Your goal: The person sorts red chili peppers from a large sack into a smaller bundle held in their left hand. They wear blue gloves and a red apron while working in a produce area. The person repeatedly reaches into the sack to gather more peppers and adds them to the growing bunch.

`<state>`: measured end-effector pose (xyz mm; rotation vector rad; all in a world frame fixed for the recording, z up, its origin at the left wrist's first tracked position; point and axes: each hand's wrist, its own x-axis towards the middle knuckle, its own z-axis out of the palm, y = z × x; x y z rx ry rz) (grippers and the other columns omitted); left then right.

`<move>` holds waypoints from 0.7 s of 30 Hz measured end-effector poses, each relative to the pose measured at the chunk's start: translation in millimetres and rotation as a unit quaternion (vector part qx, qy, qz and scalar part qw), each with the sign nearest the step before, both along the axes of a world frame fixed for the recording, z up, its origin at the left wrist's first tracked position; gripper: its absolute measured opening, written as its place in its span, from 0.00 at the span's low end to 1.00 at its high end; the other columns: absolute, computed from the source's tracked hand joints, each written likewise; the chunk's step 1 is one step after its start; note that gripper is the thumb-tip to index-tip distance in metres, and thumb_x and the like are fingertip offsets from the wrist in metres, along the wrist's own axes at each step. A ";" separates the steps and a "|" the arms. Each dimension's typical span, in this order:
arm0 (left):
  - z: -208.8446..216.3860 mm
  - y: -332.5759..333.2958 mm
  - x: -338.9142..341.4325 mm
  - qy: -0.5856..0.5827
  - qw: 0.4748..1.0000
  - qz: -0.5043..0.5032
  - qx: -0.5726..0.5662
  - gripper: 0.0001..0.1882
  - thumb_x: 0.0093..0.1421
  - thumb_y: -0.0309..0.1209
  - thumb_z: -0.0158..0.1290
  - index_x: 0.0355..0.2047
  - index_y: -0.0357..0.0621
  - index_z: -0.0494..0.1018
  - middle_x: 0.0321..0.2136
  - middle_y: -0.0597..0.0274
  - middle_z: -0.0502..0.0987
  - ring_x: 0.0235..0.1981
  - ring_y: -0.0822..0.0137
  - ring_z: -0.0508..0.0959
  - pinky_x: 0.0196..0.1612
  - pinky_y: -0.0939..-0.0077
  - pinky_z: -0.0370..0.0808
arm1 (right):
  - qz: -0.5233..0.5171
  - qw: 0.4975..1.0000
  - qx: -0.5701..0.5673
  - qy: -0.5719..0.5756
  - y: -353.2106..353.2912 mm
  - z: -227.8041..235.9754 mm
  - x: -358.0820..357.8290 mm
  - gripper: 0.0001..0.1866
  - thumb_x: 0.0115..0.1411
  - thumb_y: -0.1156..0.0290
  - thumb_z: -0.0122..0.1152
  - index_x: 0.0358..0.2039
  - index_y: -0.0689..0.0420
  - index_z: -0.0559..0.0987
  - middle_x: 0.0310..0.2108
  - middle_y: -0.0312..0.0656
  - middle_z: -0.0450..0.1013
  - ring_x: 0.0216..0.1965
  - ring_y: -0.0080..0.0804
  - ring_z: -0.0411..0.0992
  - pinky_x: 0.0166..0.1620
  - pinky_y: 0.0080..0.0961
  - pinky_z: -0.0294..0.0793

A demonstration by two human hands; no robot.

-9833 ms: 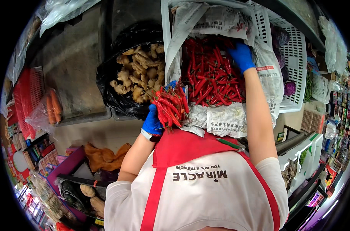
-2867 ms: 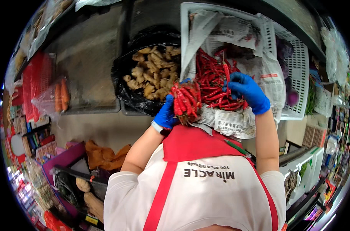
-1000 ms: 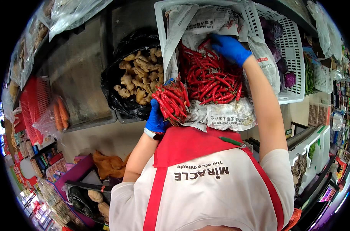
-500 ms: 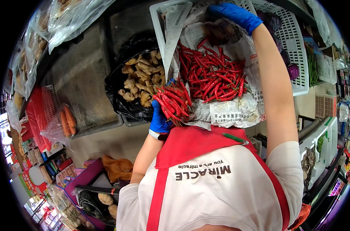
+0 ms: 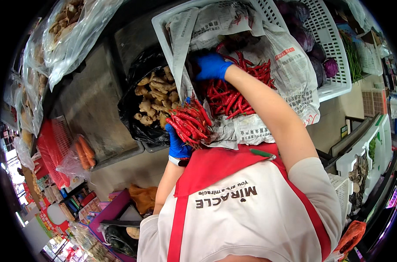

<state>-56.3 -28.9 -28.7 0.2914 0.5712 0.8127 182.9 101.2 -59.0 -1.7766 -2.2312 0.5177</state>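
Note:
A bunch of red chili peppers (image 5: 189,122) is clasped in my left hand (image 5: 178,143), which wears a blue glove. That hand is in front of the ginger, at the near left corner of a white crate (image 5: 160,27). Newspaper (image 5: 293,70) lines the crate, and a heap of loose red chilies (image 5: 236,101) lies on it. My right hand (image 5: 212,66), also gloved in blue, reaches into the crate over the left part of the heap. Its fingertips are in shadow against the paper, so whether they grip anything is hidden.
Ginger roots (image 5: 157,97) fill a black plastic bag (image 5: 128,101) left of the crate. Purple cabbages (image 5: 304,36) sit in a white slotted basket (image 5: 334,49) at the right. Bagged carrots (image 5: 85,152) and a red basket (image 5: 50,148) stand farther left.
My right hand has come down and left from the crate's far side to the chili heap. The far newspaper now lies more exposed. My left hand still holds its chilies.

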 end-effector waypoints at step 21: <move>-4.0 -3.9 -1.1 0.003 1.000 -0.017 0.004 0.48 0.45 0.62 0.49 0.58 0.45 0.51 0.56 0.55 0.58 0.55 0.56 0.61 0.56 0.57 0.61 | -0.149 0.979 -0.042 -0.134 -33.4 -20.5 -44.8 0.10 0.43 0.69 0.56 0.29 0.52 0.77 0.32 0.45 0.74 0.36 0.42 0.73 0.40 0.45 0.65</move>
